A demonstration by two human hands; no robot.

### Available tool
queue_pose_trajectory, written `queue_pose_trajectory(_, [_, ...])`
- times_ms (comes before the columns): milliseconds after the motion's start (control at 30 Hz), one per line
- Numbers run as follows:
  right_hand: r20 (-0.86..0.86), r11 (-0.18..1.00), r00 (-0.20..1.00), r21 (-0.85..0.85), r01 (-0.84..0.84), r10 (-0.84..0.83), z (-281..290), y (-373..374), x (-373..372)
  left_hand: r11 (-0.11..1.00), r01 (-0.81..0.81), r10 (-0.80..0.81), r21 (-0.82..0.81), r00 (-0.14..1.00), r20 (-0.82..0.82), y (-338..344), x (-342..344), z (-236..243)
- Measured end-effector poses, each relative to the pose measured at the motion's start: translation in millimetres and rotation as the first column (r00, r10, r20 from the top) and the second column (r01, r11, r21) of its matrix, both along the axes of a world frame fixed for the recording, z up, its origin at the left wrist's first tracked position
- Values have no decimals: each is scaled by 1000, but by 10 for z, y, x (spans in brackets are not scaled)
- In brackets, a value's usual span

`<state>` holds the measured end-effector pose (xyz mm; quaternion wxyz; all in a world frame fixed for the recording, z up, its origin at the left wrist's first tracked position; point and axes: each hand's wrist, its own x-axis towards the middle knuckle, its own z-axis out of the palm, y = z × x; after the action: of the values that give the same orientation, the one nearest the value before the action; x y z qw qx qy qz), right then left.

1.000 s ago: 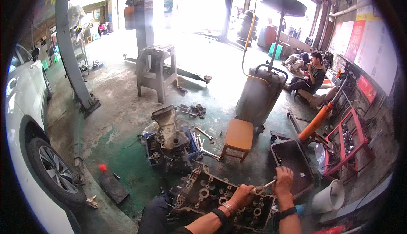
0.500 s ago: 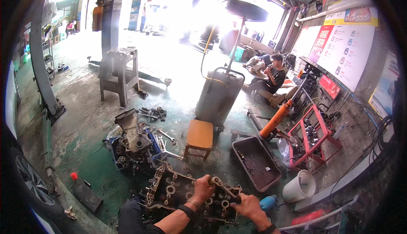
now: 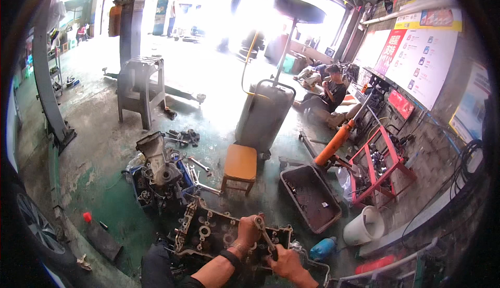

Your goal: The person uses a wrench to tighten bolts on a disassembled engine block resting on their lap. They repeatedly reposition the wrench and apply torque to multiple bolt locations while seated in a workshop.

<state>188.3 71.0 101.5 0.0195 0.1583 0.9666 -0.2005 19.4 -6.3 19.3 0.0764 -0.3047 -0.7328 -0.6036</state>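
Below me lies an oily metal engine casting (image 3: 205,220) with round openings. A ratchet wrench (image 3: 266,236) is over its right part, handle angled down toward me. My left hand (image 3: 248,233) is closed at the ratchet's head end; exactly what lies under its fingers is hidden. My right hand (image 3: 285,263) is wrapped round the lower end of the ratchet's handle. A blue plastic bottle (image 3: 323,249) lies to the right of the casting.
Around are an engine part (image 3: 159,165) in a blue crate, spanners (image 3: 205,188), a wooden stool (image 3: 240,160), an oil drainer (image 3: 263,116), a black tray (image 3: 307,199), a white bucket (image 3: 364,225), a red frame (image 3: 377,163), an orange jack (image 3: 336,144) and a seated person (image 3: 333,92).
My view has turned right. My right hand has come down toward me, swinging the ratchet handle from pointing up-right to down-right. My left hand stays at the ratchet's head end.
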Motion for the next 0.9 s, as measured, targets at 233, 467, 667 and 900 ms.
queue_pose_trajectory(233, [-69,964,993,254,-78,98,57,571,-341,989,84,-88,118,996,29,10,-53,19])
queue_pose_trajectory(467, [-218,840,971,542,34,101,-145,1089,-1097,989,124,-120,-83,992,48,61,-24,-29])
queue_pose_trajectory(667, [-357,824,929,553,125,98,-270,1100,-1346,981,102,-103,-164,995,4,17,-51,-23])
queue_pose_trajectory(900, [74,943,995,329,43,-71,395,686,-396,997,44,-52,62,989,139,108,-37,-100])
